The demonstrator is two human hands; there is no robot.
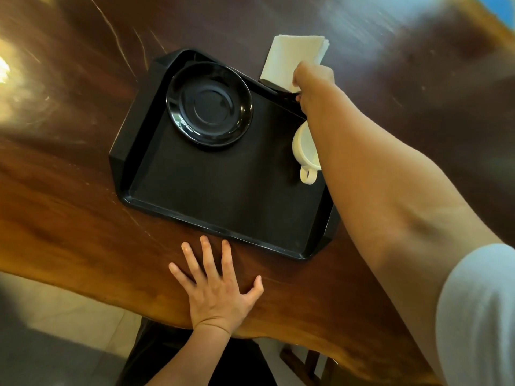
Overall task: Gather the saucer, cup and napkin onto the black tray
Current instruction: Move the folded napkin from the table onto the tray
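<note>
The right hand (313, 83) reaches far across the tray (223, 196) and has its grip closed on the near corner of the napkin (292, 58), pinching it between thumb and fingers. The napkin sits just past the tray's far right rim, one edge lifted or resting on that rim (hard to say which), its long axis running away from the person and a little rightward. The tray floor lies straight back toward the person from the grip, so the coming move looks like a short draw inward over the rim.

The saucer (209, 104) already lies in the tray's far left corner. The cup (305, 150) stands at the right side of the tray, half hidden under the forearm, handle toward the person.

The left hand (220, 291) lies flat and open on the bench (69, 218), fingers spread, just short of the tray's near rim, holding nothing. The right hand is plainly the nearer one.
</note>
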